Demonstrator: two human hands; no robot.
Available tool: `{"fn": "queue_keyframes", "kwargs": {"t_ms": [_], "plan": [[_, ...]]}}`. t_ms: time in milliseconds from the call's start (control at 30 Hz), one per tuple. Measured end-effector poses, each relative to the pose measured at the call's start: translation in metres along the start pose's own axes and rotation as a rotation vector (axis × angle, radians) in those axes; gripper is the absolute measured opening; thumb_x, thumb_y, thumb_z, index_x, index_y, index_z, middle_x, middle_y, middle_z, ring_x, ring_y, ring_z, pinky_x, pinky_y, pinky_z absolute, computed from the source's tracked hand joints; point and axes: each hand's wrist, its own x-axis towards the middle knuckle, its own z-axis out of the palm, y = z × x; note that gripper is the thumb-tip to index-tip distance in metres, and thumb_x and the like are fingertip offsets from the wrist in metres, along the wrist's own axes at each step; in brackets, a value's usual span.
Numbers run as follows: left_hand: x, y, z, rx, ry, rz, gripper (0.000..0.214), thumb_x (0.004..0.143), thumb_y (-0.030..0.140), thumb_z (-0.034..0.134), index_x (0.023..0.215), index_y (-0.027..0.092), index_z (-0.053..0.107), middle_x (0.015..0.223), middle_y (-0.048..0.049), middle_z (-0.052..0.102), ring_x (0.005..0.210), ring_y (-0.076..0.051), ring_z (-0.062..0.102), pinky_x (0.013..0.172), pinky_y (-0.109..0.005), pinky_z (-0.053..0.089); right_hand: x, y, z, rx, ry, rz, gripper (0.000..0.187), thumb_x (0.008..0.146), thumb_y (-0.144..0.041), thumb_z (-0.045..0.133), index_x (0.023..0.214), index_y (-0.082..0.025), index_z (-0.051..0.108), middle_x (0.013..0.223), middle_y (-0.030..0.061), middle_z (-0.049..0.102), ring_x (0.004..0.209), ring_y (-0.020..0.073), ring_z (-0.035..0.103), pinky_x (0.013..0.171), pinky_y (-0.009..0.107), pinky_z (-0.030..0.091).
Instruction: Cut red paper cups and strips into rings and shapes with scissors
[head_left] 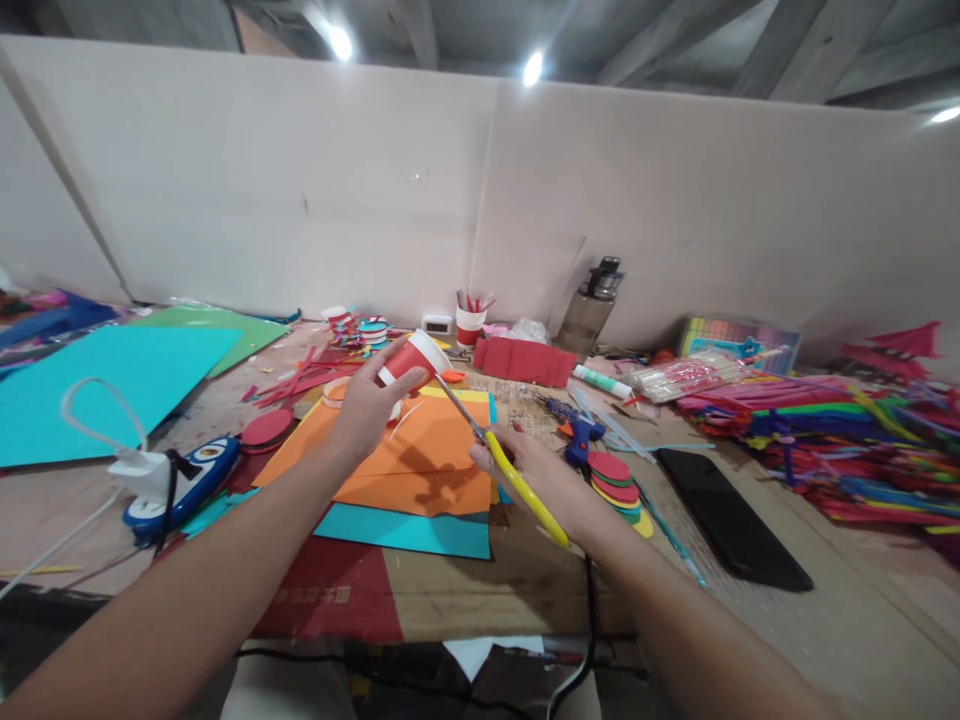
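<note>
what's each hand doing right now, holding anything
Left hand: closed around a red and white cup.
Right hand: closed on yellow-handled scissors, their tip at the cup.

Mid-frame, a paper cup is red with a white rim; the scissors are yellow-handled with grey metal. Near centre, sheets are orange, the paper beneath turquoise. At left, a large sheet is turquoise. At right, a phone is black; pipe cleaners run pink, green, blue and yellow.

Ceiling lamps glare; soft shadows beneath hands on orange paper; edges stretched, blurred.
</note>
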Motion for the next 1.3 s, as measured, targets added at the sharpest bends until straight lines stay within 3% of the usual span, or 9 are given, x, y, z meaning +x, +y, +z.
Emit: {"fn": "queue_keyframes", "kwargs": {"t_ms": [833,1100,1300], "plan": [[-0.005,0.008,0.000,0.223,-0.002,0.025,0.074,0.070,0.040,0.078,0.138,0.021,0.056,0.107,-0.0084,0.069,0.072,-0.013,0.063,0.062,-0.021,0.049,0.002,0.011,0.005,0.010,0.025,-0.003,0.039,0.091,-0.053,0.048,0.072,-0.019,0.048,0.064,-0.0028,0.048,0.057,0.0100,0.037,0.053,0.024,0.025],[-0.002,0.002,0.000,0.050,0.014,-0.016,0.074,0.065,0.036,0.081,0.134,0.020,0.058,0.097,-0.0064,0.070,0.067,-0.012,0.063,0.058,-0.021,0.050,0.006,0.009,0.005,0.074,0.042,0.027,0.036,0.086,-0.050,0.052,0.070,-0.018,0.053,0.061,-0.0020,0.048,0.056,0.0099,0.038,0.052,0.023,0.025],[-0.003,0.009,0.005,-0.134,-0.033,-0.185,0.055,0.066,0.035,0.081,0.116,0.017,0.066,0.095,-0.0053,0.069,0.072,-0.012,0.064,0.061,-0.023,0.055,0.008,0.012,0.009,0.052,0.112,-0.022,0.027,0.084,-0.038,0.051,0.066,-0.018,0.051,0.059,-0.0022,0.046,0.054,0.0091,0.038,0.052,0.023,0.026]]}}
